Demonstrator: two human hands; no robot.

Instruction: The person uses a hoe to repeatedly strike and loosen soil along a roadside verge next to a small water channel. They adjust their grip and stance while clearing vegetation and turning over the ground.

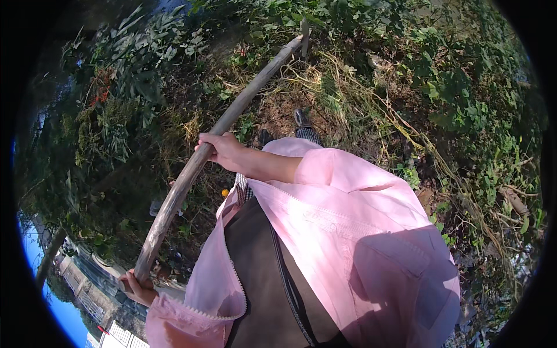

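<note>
A long-handled hoe crosses the view diagonally, its weathered wooden handle (174, 195) running from lower left to upper middle. My left hand (138, 289) wraps the near end of the handle, low at the left. Farther up, around its middle, my right hand (226, 150) grips the same handle with the thumb over the top. The metal hoe head (305, 38) is at the far end, seen almost edge-on, in front of dry vine stems (313, 78). Whether the blade touches the ground, I cannot tell.
Leafy vines (461, 95) spread ahead and to the right, with long stems (417, 135) trailing. Dense shrubs (117, 126) stand at the left. Bare soil (278, 113) shows near my shoe (300, 117). A loose pink garment (348, 209) drapes around me. White railings (122, 335) appear lower left.
</note>
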